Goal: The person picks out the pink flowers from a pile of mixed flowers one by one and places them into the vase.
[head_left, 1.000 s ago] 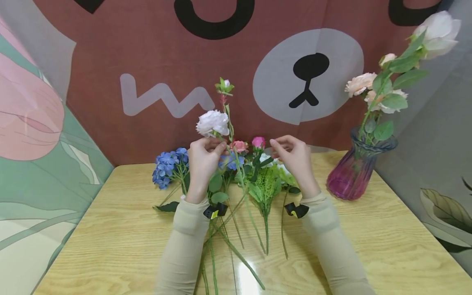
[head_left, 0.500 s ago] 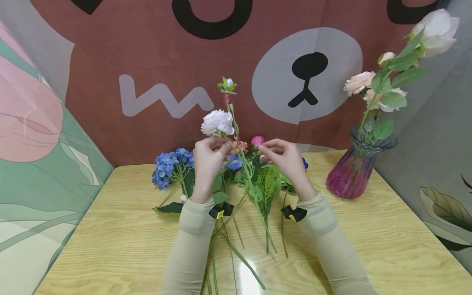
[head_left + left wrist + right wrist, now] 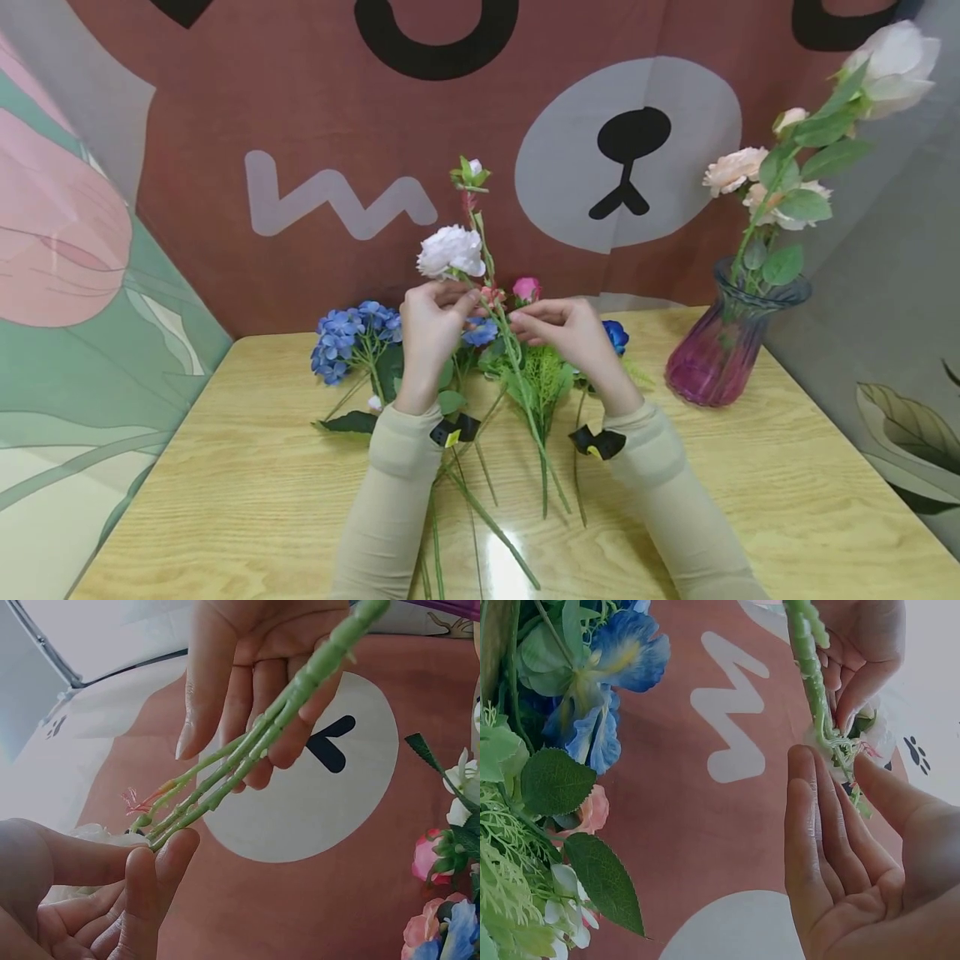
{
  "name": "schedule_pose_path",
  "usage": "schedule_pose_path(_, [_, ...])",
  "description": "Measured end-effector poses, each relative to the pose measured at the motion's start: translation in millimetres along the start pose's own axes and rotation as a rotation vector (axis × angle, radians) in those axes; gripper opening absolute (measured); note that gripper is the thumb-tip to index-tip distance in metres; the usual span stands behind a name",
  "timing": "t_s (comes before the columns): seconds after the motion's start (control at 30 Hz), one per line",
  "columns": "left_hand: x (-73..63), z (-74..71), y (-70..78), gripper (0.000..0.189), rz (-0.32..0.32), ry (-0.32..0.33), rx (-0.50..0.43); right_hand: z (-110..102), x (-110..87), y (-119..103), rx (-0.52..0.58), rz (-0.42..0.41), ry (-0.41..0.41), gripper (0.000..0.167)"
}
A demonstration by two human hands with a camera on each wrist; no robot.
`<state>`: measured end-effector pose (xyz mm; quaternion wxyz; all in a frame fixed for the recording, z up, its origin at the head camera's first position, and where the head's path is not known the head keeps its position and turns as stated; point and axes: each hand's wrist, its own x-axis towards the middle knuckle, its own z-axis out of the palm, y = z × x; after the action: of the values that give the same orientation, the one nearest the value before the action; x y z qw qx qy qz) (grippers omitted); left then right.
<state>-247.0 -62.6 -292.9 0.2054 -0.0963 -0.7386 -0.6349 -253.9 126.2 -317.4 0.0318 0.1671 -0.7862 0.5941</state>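
My left hand (image 3: 435, 333) pinches the green stem (image 3: 247, 754) of a white ruffled flower (image 3: 452, 252) between thumb and fingers, just below the bloom. The flower is upright, its branch topped by a small white bud (image 3: 474, 171) with green leaves, and the stem slants down to the right over the table. Beside the stem is my right hand (image 3: 573, 337), its fingertips right at it. In the right wrist view, the right hand's thumb and fingers (image 3: 802, 795) stand apart around the stem's forked part, loosely bent.
Blue hydrangeas (image 3: 345, 337), a pink rosebud (image 3: 527, 289), light green foliage (image 3: 543, 375) and a dark blue flower (image 3: 615, 336) lie on the wooden table (image 3: 247, 483). Loose stems (image 3: 495, 533) point toward the front. A pink-purple glass vase (image 3: 705, 358) holding pale flowers stands at right.
My left hand has carried the white flower slightly right. My right hand has come left and down, from apart to right at the stem.
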Motion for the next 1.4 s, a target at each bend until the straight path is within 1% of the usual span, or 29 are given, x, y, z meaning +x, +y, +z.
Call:
schedule_pose_path(0.23, [-0.3, 0.7, -0.8, 0.009, 0.000, -0.012, -0.008, -0.7, -1.4, -2.9, 0.027, -0.003, -0.052, 0.032])
schedule_pose_path(0.27, [-0.5, 0.5, -0.9, 0.009, 0.002, -0.016, -0.008, -0.8, -1.6, -2.9, 0.026, 0.000, -0.058, 0.032])
schedule_pose_path(0.3, [-2.0, 0.0, 3.1, 0.009, -0.003, -0.020, 0.001, -0.8, -1.5, -3.1, 0.021, 0.003, -0.063, 0.032])
schedule_pose_path(0.4, [-1.8, -0.3, 2.2, 0.010, 0.008, -0.027, -0.002, -1.0, -0.9, -2.5, 0.004, 0.013, -0.072, 0.032])
schedule_pose_path(0.5, [-1.1, -0.2, 1.6, 0.011, 0.010, -0.031, 0.002, -0.2, 0.8, -0.2, -0.016, 0.021, -0.075, 0.031])
schedule_pose_path(0.53, [0.4, 0.4, -2.8, 0.011, 0.018, -0.029, -0.001, 0.2, 1.3, 0.5, -0.021, 0.021, -0.075, 0.031])
schedule_pose_path(0.73, [-0.4, 2.1, -2.6, 0.010, 0.017, -0.027, 0.024, 3.3, 2.3, 2.1, -0.061, 0.033, -0.051, 0.033])
schedule_pose_path(0.93, [-2.0, 4.0, -3.7, 0.010, 0.000, -0.037, 0.017, 4.4, 0.2, 2.8, -0.078, 0.054, -0.040, 0.035])
schedule_pose_path(1.17, [-2.0, 5.5, -4.5, 0.010, 0.004, -0.040, 0.015, 4.7, -1.4, 2.3, -0.077, 0.040, -0.038, 0.032])
schedule_pose_path(1.4, [-1.9, 6.8, -5.0, 0.010, 0.001, -0.031, 0.013, 6.0, 0.1, 5.3, -0.042, 0.042, -0.051, 0.032])
